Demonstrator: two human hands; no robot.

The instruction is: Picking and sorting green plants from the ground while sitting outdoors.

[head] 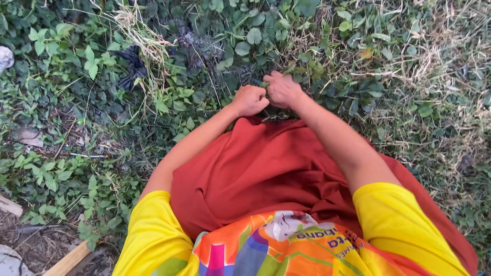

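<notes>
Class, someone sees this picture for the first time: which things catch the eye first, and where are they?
The bright yellow sleeves and rust-red skirt fill the lower middle. Just above, the left hand and right hand meet, both closed in the leafy green weeds. A dark feathery clump lies at upper left.

My only view is head-worn, looking steeply down my own front at the weedy ground (76, 168), close in, arms reaching to the far side.
</notes>
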